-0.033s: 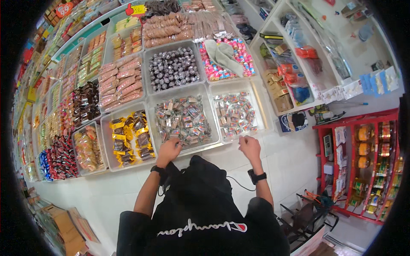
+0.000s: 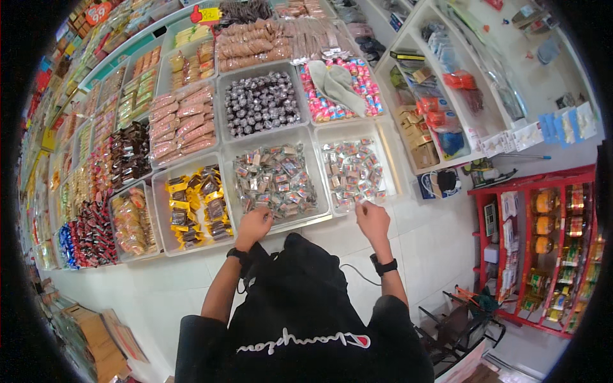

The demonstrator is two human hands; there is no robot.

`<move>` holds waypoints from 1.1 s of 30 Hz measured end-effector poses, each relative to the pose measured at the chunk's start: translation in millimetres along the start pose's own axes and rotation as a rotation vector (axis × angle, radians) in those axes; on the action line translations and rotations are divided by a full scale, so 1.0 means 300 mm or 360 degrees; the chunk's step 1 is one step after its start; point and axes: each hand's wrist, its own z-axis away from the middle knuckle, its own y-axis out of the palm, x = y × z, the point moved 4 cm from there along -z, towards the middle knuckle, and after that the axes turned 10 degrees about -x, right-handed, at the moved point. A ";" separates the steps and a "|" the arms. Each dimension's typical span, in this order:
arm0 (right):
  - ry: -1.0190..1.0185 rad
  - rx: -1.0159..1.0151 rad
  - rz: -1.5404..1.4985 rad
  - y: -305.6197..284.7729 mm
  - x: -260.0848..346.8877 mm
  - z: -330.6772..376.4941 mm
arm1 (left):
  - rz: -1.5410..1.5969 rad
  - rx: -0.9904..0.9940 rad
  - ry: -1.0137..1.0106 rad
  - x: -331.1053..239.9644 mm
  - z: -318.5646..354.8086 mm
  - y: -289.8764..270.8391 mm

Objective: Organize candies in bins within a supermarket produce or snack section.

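Note:
My left hand [image 2: 254,228] is at the front left corner of a clear plastic bin [image 2: 304,131] of small silvery wrapped candies [image 2: 271,182]. Its fingers are curled in at the rim; what they hold, if anything, is hidden. My right hand [image 2: 373,222] is closed, fingertips together, by the front edge of the neighbouring bin [image 2: 391,166]. That bin has fewer of the same silvery candies [image 2: 354,169], gathered mostly on its left side. Whatever lies in the right fingertips is too small to make out. Both wrists wear black bands.
Left of the middle bin sits a bin of yellow-and-brown packets [image 2: 198,204]. Behind are dark round candies [image 2: 260,102] and pink candies [image 2: 319,105] under a grey-green cloth [image 2: 341,89]. White shelving [image 2: 476,121] and a red rack [image 2: 530,179] stand at right. A cable [image 2: 361,274] hangs beside me.

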 end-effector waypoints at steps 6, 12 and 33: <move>-0.1389 -0.0265 0.0435 0.313 0.363 -0.079 | -0.0056 0.0097 -0.0050 -0.018 -0.005 -0.017; -0.1354 0.0129 0.1045 0.626 0.416 -0.162 | -0.0016 0.0072 -0.0085 -0.024 -0.006 -0.012; -0.0159 0.0596 -0.0811 0.049 -0.056 -0.253 | -0.0519 0.0135 -0.0062 -0.060 -0.133 0.032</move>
